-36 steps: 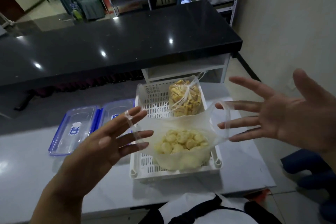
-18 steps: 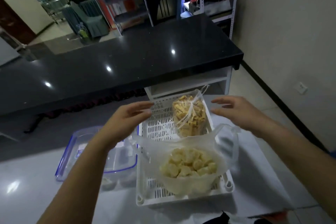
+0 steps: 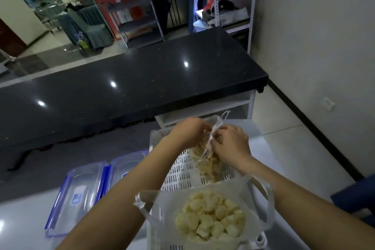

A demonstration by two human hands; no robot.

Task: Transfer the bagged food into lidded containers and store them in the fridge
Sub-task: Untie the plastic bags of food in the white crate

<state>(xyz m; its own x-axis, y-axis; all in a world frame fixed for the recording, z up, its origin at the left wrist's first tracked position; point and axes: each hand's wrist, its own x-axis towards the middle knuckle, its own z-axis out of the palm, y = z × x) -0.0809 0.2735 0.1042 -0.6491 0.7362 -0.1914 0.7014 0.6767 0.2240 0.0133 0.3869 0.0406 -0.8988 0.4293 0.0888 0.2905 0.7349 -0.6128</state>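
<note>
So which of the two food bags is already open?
The near bag, holding pale round pieces: its mouth gapes wide. The far bag of yellowish strips is tied at the top, where the left hand and right hand pinch its knot.

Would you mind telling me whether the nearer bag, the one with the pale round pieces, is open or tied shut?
Open. The nearer bag gapes at its mouth, its handles hang loose, and the pale pieces show uncovered inside.

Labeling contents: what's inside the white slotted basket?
In the white basket: an open bag of pale round pieces near, a tied bag of yellow strips far, gripped at its knot by both hands. The floor under the bags is covered.
</note>
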